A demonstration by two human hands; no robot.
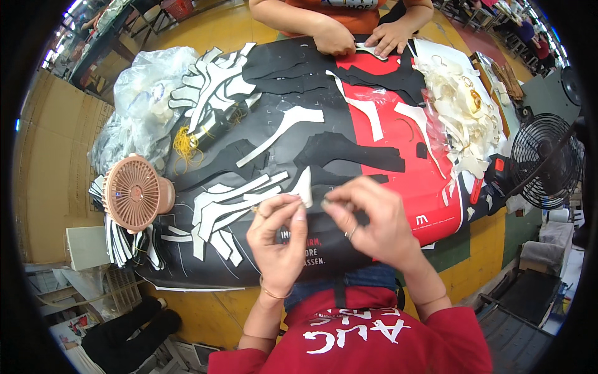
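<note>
Over the near middle of the table, my left hand (277, 243) is closed in a pinch on a small white cut piece (304, 186) that points up and away from me. To its right, my right hand (377, 221) also has its fingertips pressed together, a little apart from the white piece; what they hold, if anything, I cannot make out. White curved cut strips (227, 209) lie in a loose group left of my left hand. Beyond my hands are a stack of black cut pieces (349, 153) and a single long white piece (283, 129).
A pink fan (136, 194) stands at the left edge and a black fan (541, 163) at the right. Far left are a clear plastic bag (146, 81) and stacked white pieces (221, 81). Opposite, a co-worker's hands (387, 38) press a piece. White scraps (470, 118) heap at the right.
</note>
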